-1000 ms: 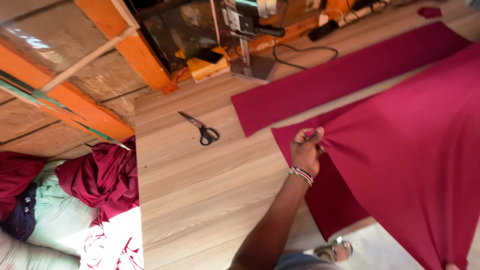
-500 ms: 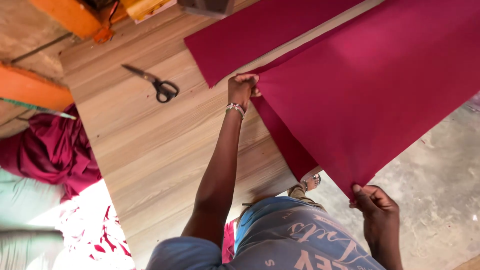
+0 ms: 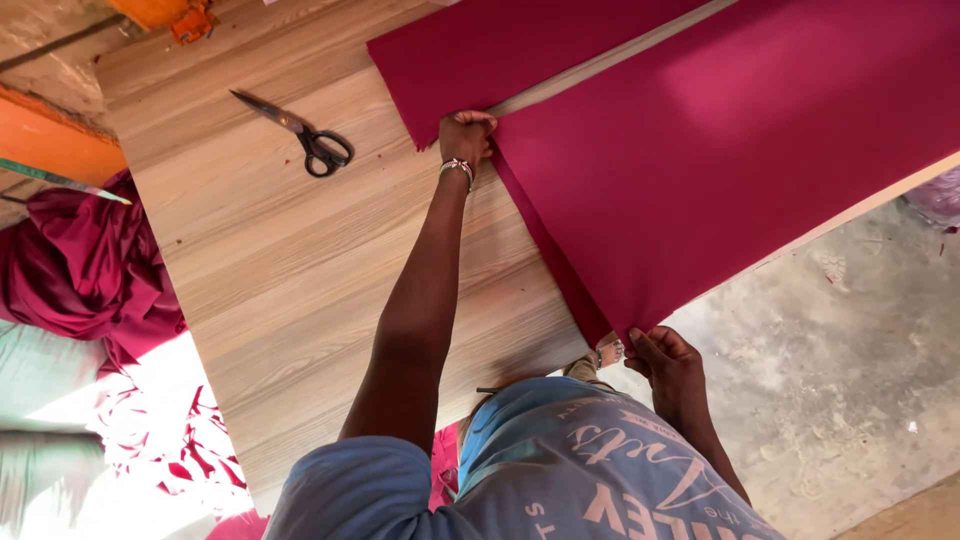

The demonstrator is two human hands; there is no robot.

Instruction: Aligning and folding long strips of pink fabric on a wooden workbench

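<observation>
Both hands' fingers are closed on the cloth (image 3: pixel 720 150): left hand (image 3: pixel 466 135) beside the scissors (image 3: pixel 300 135), right hand (image 3: pixel 665 360) well off them.

Blue short-sleeved shirt (image 3: pixel 560 470) — pale lettering on front; beaded bracelet (image 3: pixel 457 167) on left wrist.

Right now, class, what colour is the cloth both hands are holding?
The cloth is plain deep crimson, with no pattern; the head view shows it.

Black-handled scissors (image 3: pixel 305 138) lie shut on the wooden table (image 3: pixel 290 290), toward ten o'clock. A heap of crimson cloth (image 3: pixel 85 265) bunches off the table's edge at nine o'clock. Bare concrete floor (image 3: pixel 850 350) spreads at four o'clock.
</observation>
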